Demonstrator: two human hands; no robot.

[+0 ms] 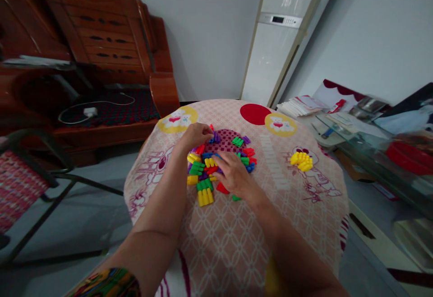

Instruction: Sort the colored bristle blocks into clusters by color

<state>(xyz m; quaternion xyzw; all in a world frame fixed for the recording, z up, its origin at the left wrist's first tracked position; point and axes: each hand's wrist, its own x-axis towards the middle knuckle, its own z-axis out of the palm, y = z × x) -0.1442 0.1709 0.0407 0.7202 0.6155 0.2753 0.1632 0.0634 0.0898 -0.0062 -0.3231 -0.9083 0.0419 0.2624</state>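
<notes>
A pile of plastic building blocks in yellow, green, red, blue and purple lies on the round table, among them a yellow block (205,197) at its near edge. My left hand (197,135) is at the pile's far left side, fingers pinched beside a purple block (217,138); what sits between the fingertips is hidden. Over the middle of the pile, my right hand (234,173) reaches with fingers spread, its fingertips by a yellow block (210,162) and red ones. A green block (237,141) lies beyond my right hand.
A patterned cloth covers the table (230,234). Joined yellow blocks (301,161) sit apart on the right. A wooden bench (111,39) with a white charger (90,112) stands at left, a folding chair (20,179) nearer. A glass shelf (358,148) with papers flanks the right.
</notes>
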